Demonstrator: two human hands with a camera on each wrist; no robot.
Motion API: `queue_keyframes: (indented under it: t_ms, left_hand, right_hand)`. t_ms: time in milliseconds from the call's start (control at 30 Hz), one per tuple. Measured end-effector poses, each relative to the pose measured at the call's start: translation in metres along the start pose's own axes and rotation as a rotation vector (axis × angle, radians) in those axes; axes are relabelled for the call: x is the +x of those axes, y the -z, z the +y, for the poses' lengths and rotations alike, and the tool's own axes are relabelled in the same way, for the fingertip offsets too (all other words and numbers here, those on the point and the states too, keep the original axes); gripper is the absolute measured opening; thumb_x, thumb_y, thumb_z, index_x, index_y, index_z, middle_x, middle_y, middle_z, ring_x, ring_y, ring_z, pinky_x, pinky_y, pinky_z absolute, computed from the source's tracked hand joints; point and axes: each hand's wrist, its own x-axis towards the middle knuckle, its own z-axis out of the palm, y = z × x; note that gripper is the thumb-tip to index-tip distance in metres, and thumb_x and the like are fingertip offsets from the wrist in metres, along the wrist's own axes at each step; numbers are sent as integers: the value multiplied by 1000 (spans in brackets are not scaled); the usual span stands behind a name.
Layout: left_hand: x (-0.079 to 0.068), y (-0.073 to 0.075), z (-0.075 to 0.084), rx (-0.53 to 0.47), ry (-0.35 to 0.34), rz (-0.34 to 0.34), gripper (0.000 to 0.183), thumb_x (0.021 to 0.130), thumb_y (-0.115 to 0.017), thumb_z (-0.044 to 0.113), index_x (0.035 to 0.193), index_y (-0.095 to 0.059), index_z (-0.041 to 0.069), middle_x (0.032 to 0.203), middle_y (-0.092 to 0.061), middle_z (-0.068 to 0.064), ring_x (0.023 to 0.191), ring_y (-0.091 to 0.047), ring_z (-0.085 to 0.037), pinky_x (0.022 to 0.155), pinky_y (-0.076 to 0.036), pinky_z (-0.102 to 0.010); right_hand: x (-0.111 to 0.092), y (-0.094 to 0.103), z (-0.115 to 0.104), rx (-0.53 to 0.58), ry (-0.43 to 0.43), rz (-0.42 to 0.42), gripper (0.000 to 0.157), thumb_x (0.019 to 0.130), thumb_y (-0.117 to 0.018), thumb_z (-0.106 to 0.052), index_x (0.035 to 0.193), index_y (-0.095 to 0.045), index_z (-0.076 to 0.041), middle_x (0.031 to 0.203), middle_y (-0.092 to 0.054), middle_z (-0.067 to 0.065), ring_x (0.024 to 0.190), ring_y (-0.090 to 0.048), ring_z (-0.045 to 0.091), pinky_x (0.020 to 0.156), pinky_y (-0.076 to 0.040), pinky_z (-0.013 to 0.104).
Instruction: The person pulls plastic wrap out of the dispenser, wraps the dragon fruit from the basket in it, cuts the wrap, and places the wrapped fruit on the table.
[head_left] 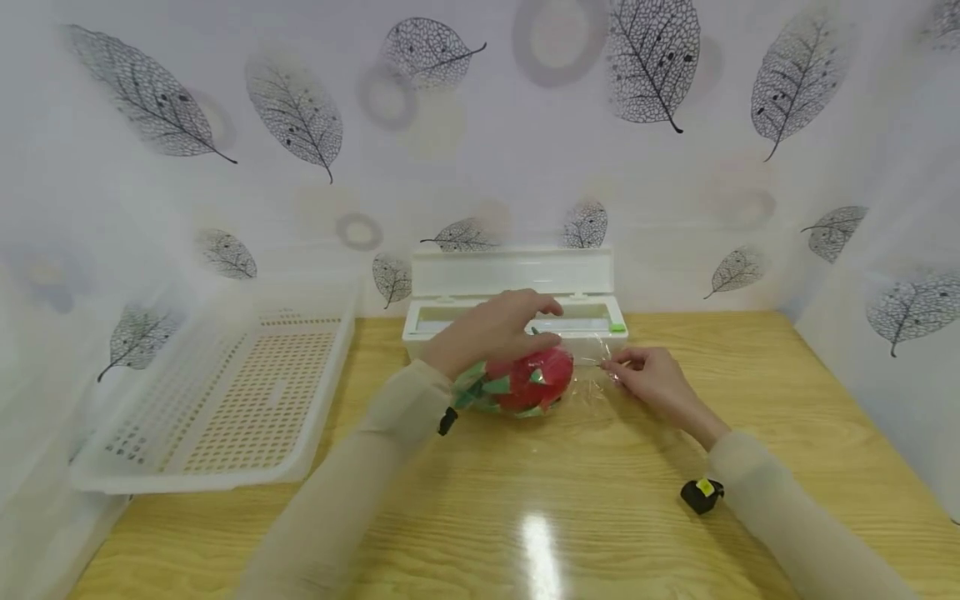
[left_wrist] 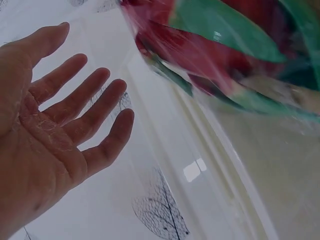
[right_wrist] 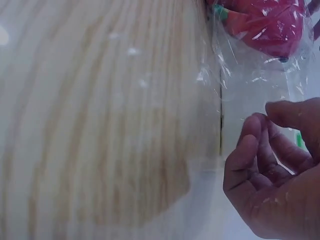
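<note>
A red dragon fruit with green scales lies on the table, wrapped in clear plastic wrap. My left hand hovers over its upper left side, and the left wrist view shows this hand with spread, slightly bent fingers and a bare palm beside the wrapped fruit. To the right of the fruit, my right hand pinches the loose end of the wrap between thumb and fingertips. Thin film stretches from the fruit towards the right hand in the right wrist view.
Behind the fruit stands a white wrap dispenser box, its lid raised, with a green slider at the right end. A white perforated plastic basket sits at the left. Leaf-patterned cloth hangs behind the wooden table.
</note>
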Motion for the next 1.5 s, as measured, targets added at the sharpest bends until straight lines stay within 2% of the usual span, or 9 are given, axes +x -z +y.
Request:
queue_keyframes:
  t_ms: [133,233,400,533,700,833,1033,1267,1500]
  left_hand:
    - [16,-4,11,62,15,-32,47,103,-61,35,143,-57,11,144,-60,-9,134,-56,-24,112,-47,-39]
    - [24,-17,24,223,58,-25,44,104,-58,38,142,-59,17,141,-61,-4,128,-58,-22,106,-52,-39]
    - [28,-58,63,560,136,29,36,103,-56,47,130,-66,26,128,-62,3,116,-59,-18,94,-54,-40]
    - [34,-91,80,685,183,101,31,102,-55,47,121,-68,26,116,-61,4,105,-57,-16,88,-53,-41]
    - [45,-111,70,705,334,218,35,102,-56,45,127,-68,25,122,-60,4,113,-55,-19,96,-51,-49]
    - [50,-113,55,682,375,217,44,100,-59,50,135,-62,23,130,-60,6,120,-56,-19,102,-48,-53]
    - [50,-113,49,687,324,183,53,99,-59,53,145,-52,29,135,-59,8,123,-58,-19,105,-46,-52]
    - [48,-110,50,692,331,179,53,99,-58,53,148,-49,37,140,-59,8,126,-58,-18,106,-46,-50]
    - [47,-110,50,703,319,172,51,100,-57,52,149,-48,39,140,-59,8,125,-58,-18,105,-47,-50]
  right_hand:
    - [0,6,2,-110,53,-45,28,99,-66,-25,113,-74,-2,91,-74,10,76,-59,9,66,-47,23]
    - [-2,16,3,-178,80,-61,29,99,-66,-27,116,-73,-4,97,-77,13,77,-67,14,68,-50,26]
    - [1,38,1,-249,200,53,28,100,-65,-27,115,-73,-4,99,-76,16,82,-71,24,63,-52,28]
    - [9,45,-3,-296,344,135,26,100,-66,-22,117,-72,-3,101,-76,16,90,-71,32,67,-52,28]
    - [21,43,-5,-307,493,146,25,96,-70,-13,118,-72,-1,108,-76,17,89,-73,32,66,-54,27]
    - [26,44,-2,-356,554,151,21,94,-72,-7,113,-73,1,109,-75,18,86,-74,33,64,-55,29]
    - [29,49,0,-380,488,123,20,96,-69,-10,113,-73,0,113,-74,19,91,-73,35,68,-56,35]
    - [27,48,-3,-351,411,125,22,99,-67,-16,114,-73,-1,115,-74,20,95,-71,35,73,-55,40]
    - [28,45,-3,-339,390,150,20,99,-68,-20,106,-75,-2,106,-75,19,96,-70,36,78,-55,47]
